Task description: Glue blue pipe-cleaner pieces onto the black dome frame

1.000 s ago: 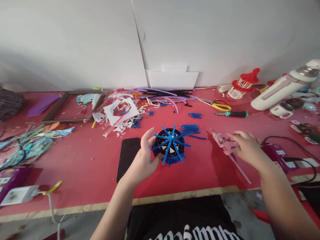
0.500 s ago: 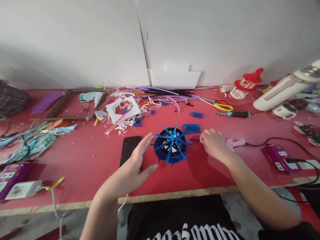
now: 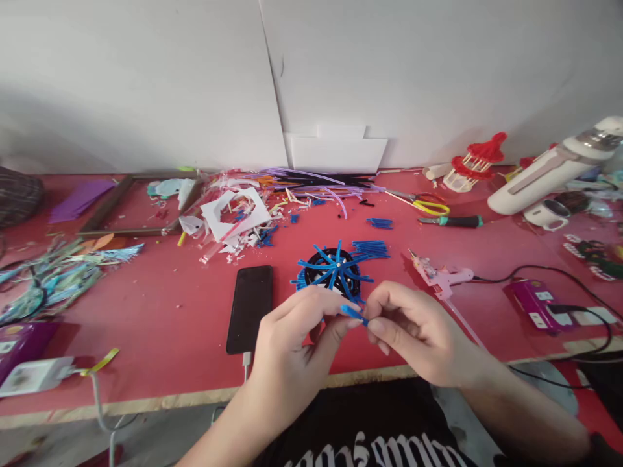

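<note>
Between my two hands, close to the table's front edge, is a short blue pipe cleaner piece (image 3: 354,314). My right hand (image 3: 413,327) pinches its right end between thumb and fingers. At its other end, the fingertips of my left hand (image 3: 304,331) are closed on it. Just behind my hands stands a round craft piece (image 3: 335,269) with a black ring and blue pipe cleaner arms spreading from a small pale centre; my fingers hide its front part. Cut blue pipe cleaners (image 3: 370,249) lie behind it on the right, with a smaller bundle (image 3: 379,223) farther back.
A phone (image 3: 250,310) lies left of my hands, a pink glue gun (image 3: 440,277) with its cord to the right. Pliers (image 3: 452,221), scissors (image 3: 428,204), a mug (image 3: 548,215) and a white bottle (image 3: 549,172) stand or lie back right. Paper scraps (image 3: 238,217) spread back left.
My right hand has come left and toward me from beside the cut pieces, bringing a blue pipe cleaner piece. My left hand has moved right and closed on it in front of the craft piece.
</note>
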The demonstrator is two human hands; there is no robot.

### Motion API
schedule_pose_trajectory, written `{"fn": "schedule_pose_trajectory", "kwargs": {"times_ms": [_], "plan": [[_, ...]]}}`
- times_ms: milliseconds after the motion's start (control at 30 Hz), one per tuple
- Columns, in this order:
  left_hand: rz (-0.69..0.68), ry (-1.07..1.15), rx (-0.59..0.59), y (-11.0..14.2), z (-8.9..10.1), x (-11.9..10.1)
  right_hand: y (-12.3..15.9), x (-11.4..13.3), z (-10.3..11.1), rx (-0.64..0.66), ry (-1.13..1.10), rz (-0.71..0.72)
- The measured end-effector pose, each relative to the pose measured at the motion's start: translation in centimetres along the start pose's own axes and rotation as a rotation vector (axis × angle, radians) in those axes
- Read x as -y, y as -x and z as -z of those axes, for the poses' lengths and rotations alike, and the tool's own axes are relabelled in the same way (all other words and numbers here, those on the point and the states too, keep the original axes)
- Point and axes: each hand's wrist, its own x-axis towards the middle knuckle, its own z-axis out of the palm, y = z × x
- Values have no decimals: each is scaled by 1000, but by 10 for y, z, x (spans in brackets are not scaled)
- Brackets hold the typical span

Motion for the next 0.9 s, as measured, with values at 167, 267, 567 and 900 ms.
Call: {"fn": "schedule_pose_trajectory", "kwargs": {"times_ms": [167, 267, 567, 900], "plan": [[104, 166, -10, 4, -12, 2, -6, -9, -1, -35, -92, -4], [275, 314, 6, 5, -15, 3, -7, -11, -3, -101, -90, 44], [585, 680, 179, 0, -14, 0, -9, -16, -4, -185, -67, 498], [283, 521, 102, 0, -7, 4, -9, -10, 5, -159, -42, 392]]}}
